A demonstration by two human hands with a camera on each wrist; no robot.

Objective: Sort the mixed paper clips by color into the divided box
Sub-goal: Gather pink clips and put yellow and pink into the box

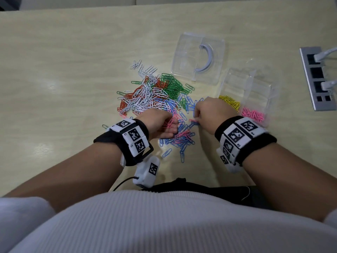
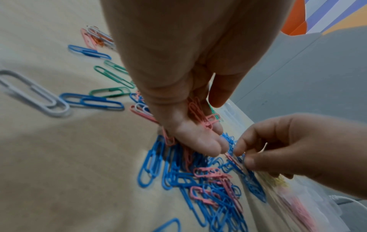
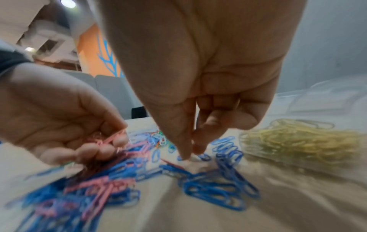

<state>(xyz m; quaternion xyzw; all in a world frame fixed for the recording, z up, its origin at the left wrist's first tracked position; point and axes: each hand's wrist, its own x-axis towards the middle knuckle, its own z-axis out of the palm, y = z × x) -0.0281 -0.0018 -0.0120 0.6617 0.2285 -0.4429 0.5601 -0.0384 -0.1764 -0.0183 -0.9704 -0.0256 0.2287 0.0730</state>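
A pink paper clip [image 2: 234, 161] is caught between my right thumb and forefinger, its far end still down among the blue and pink clips [image 1: 182, 137] scattered on the table just in front of me. My right hand [image 1: 211, 114] is bunched narrow around that pinch, the other fingers tucked in. My left hand [image 1: 158, 123] sits just beside it, palm turned up and cupped, fingers curled round a small bunch of pink clips [image 2: 198, 113] lying across them. Beyond my hands the main mixed pile [image 1: 153, 94] spreads out: white, orange, green and blue clips tangled together, with a few white ones strayed off at the far edge. To my right stands the clear divided box [image 1: 251, 92]; its near compartments hold yellow clips [image 1: 230, 103] and pink clips [image 1: 253, 115], the yellow lot close beside my right hand, and the farther compartments show nothing I can make out. The box's clear lid [image 1: 198, 55], with its grey curved handle, lies flat on the pale wooden table [image 1: 73, 70] further away. A metal socket panel [image 1: 317, 77] is set into the table at the far right.
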